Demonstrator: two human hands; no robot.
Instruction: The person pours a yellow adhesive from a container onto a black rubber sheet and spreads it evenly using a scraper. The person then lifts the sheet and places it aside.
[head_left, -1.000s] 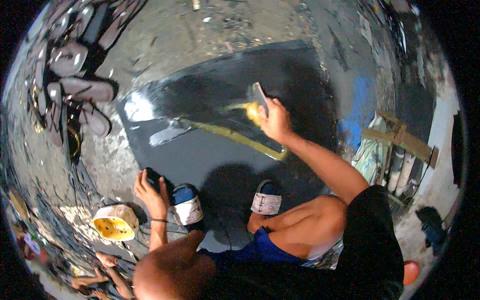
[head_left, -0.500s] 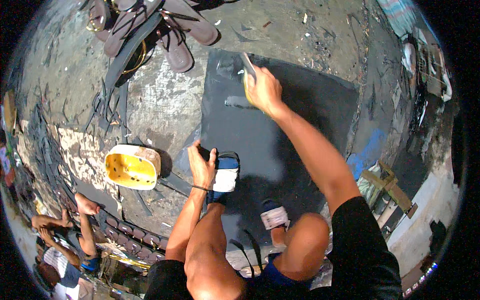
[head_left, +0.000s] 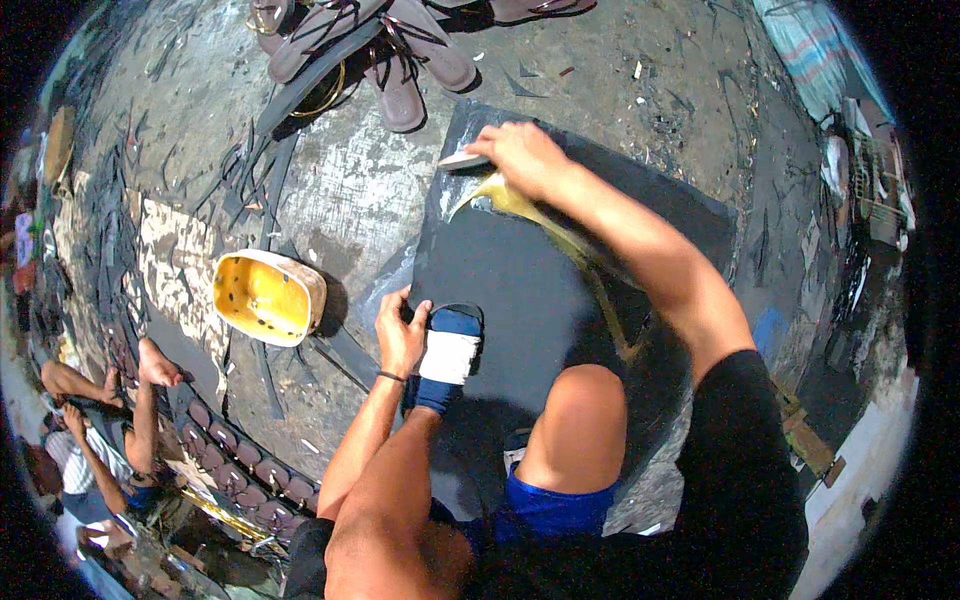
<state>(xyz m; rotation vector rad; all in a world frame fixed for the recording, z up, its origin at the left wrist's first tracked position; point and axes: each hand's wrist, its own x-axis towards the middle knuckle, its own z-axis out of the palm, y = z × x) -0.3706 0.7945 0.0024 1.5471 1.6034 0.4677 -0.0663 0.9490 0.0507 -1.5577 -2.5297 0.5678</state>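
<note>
From my distant place I see a scene of medium brightness, with deep black corners full of fine colour noise. The light seems to come from the left, because the yellow-lined container (head_left: 318,297) throws its shadow to the right. The floor (head_left: 380,190) has a pale shine, and the white strap (head_left: 450,357) is nearly overexposed. On the black sheet (head_left: 490,265), I notice pale glare near the upper left corner. Toward the rim everything bends, and the person (head_left: 95,450) at lower left looks unclear.
</note>
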